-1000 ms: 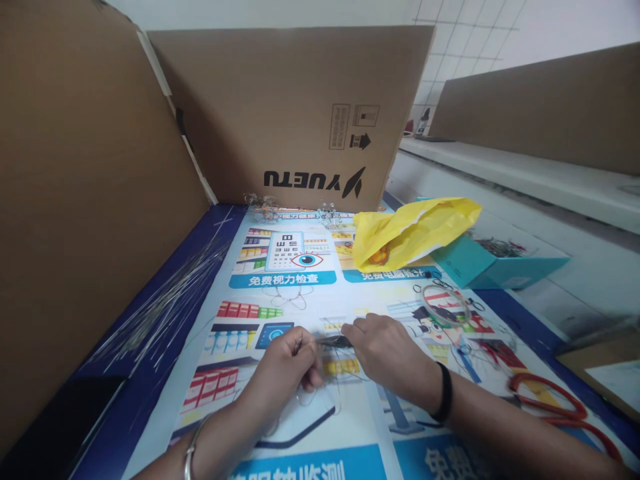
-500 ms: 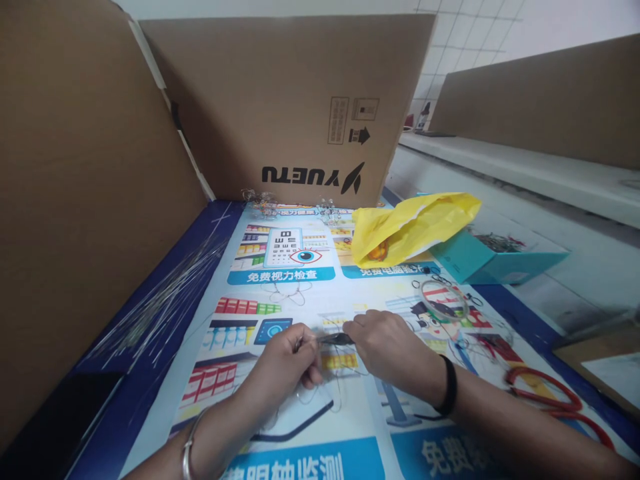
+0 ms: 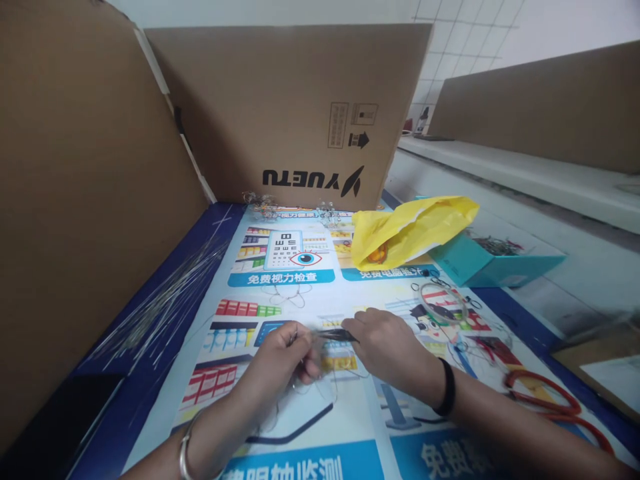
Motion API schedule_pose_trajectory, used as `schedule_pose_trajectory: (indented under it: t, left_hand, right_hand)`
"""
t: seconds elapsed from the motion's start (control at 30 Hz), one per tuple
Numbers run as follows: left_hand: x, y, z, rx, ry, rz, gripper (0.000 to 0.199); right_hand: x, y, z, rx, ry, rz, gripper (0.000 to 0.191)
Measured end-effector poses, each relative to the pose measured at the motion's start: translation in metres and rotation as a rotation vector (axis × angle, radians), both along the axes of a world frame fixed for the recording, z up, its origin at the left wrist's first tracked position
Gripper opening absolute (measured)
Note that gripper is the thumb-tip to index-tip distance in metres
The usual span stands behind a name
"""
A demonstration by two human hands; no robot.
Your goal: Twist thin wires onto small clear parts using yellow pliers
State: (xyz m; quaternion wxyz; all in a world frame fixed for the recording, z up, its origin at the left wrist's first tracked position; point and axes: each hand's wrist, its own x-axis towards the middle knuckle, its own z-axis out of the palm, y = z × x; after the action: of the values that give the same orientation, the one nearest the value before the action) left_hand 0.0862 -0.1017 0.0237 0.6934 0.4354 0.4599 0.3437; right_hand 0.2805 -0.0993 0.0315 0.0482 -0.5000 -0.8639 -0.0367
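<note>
Nearer the viewer than the yellow bag (image 3: 413,233) and left of it, a slim, dark, pliers-like tool (image 3: 341,335) lies roughly level, its blurred, tapering end pointing left, while a thin wire (image 3: 337,390), bent into loose, fine loops, hangs just below that end, its upper part hidden.

Illumination is dim, diffuse and cool. The upper-right wall (image 3: 570,30) is brightest; the left cardboard panel (image 3: 75,200) darkens toward its lower end. A soft shadow falls along the left side of the printed cardboard panel (image 3: 280,100). The bracelet (image 3: 185,445) carries a highlight. Wide-angle distortion stretches the edges. Blur softens the pliers (image 3: 339,335).
</note>
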Motion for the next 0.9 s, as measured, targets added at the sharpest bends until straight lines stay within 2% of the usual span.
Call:
schedule_pose_trajectory:
  t: [0.13, 0.3, 0.53, 0.67, 0.77, 0.9]
  left_hand:
    - [-0.002, 0.001, 0.002, -0.038, -0.055, 0.085, 0.019]
    - [-0.004, 0.001, 0.003, -0.031, -0.074, 0.084, 0.017]
    - [-0.006, 0.001, 0.005, -0.02, -0.087, 0.042, 0.019]
    - [-0.007, 0.0, 0.005, -0.016, -0.053, -0.005, 0.02]
    - [-0.007, 0.0, 0.003, -0.024, -0.051, -0.032, 0.022]
    - [-0.007, 0.002, 0.003, -0.037, -0.046, -0.045, 0.015]
  right_hand:
    - [0.004, 0.002, 0.002, -0.058, 0.046, -0.039, 0.012]
    - [0.009, 0.006, 0.002, -0.063, 0.081, -0.045, 0.012]
    - [0.012, 0.014, 0.0, 0.243, -0.042, -0.07, 0.012]
    - [0.012, 0.014, -0.002, 0.329, -0.066, -0.012, 0.013]
    - [0.012, 0.012, -0.004, 0.302, -0.053, 0.033, 0.015]
    - [0.011, 0.009, -0.004, 0.165, -0.027, 0.01, 0.017]
